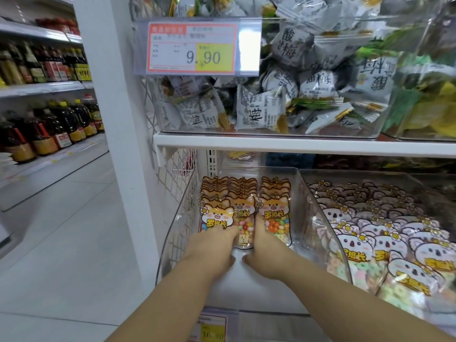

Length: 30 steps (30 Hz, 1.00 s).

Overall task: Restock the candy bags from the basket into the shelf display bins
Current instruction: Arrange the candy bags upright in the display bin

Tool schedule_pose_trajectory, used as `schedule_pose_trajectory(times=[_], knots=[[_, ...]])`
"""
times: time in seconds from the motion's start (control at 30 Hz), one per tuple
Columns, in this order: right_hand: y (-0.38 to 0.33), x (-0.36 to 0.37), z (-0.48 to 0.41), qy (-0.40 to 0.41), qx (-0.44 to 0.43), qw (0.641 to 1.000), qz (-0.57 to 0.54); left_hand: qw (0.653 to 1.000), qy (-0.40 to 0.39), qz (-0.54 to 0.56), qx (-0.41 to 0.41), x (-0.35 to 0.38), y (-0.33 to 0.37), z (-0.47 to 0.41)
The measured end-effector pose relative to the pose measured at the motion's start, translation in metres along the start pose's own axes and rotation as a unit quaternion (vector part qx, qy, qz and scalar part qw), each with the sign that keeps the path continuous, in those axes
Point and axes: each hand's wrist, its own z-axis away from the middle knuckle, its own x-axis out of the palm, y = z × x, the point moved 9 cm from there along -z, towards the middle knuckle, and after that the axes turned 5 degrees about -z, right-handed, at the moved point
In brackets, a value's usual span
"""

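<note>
Three rows of orange dog-print candy bags (244, 206) stand in a clear display bin (172, 233) on the lower shelf. Both my hands are inside the bin, one on each side of the front bag (244, 229) of the middle row. My left hand (214, 246) lies over the lower part of the left row's front bag, its fingers straight against the middle bag's left edge. My right hand (265, 245) has its fingers reaching between the middle and right rows. Both thumbs sit just below the bag. The basket is out of view.
A second clear bin (320, 193) to the right holds pink koala-print bags (385, 243). The shelf above (271, 141) carries a bin of grey plum-candy packets (259, 112) with a 9.90 price tag (195, 48). A white post (118, 119) and an aisle of bottles (49, 129) lie left.
</note>
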Motion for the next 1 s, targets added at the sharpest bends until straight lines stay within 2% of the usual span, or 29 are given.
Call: schedule_pose_trajectory(times=[0.13, 0.27, 0.43, 0.57, 0.67, 0.73, 0.77, 0.83, 0.9, 1.0], knots=[[0.01, 0.0, -0.003, -0.002, 0.035, 0.999, 0.01, 0.998, -0.055, 0.013, 0.008, 0.012, -0.002, 0.001], [0.018, -0.006, -0.002, 0.034, 0.068, 0.997, 0.02, 0.999, -0.029, -0.012, -0.021, 0.009, -0.007, 0.0], [0.023, -0.01, 0.0, 0.05, 0.095, 0.993, 0.04, 0.999, -0.027, 0.033, -0.032, 0.012, -0.011, -0.001], [0.02, -0.009, 0.003, 0.058, 0.077, 0.995, 0.038, 0.995, -0.041, 0.091, -0.024, 0.018, -0.015, -0.002], [0.009, -0.022, 0.005, 0.126, 0.037, 0.991, 0.013, 0.993, -0.066, 0.095, -0.02, 0.025, -0.013, -0.002], [-0.006, -0.028, 0.005, 0.147, -0.011, 0.988, 0.042, 0.992, -0.092, 0.087, -0.016, 0.03, -0.013, -0.001], [-0.015, -0.023, 0.005, 0.119, -0.04, 0.99, 0.059, 0.991, -0.102, 0.088, -0.015, 0.032, -0.013, 0.0], [-0.021, 0.0, 0.005, 0.009, -0.074, 0.994, 0.077, 0.99, -0.113, 0.084, -0.02, 0.034, -0.012, 0.001], [-0.013, 0.017, 0.007, -0.076, -0.061, 0.989, 0.112, 0.992, -0.111, 0.057, -0.03, 0.035, -0.011, 0.002], [-0.004, 0.016, 0.006, -0.093, -0.033, 0.975, 0.201, 0.995, -0.09, 0.011, -0.04, 0.029, -0.008, 0.002]])
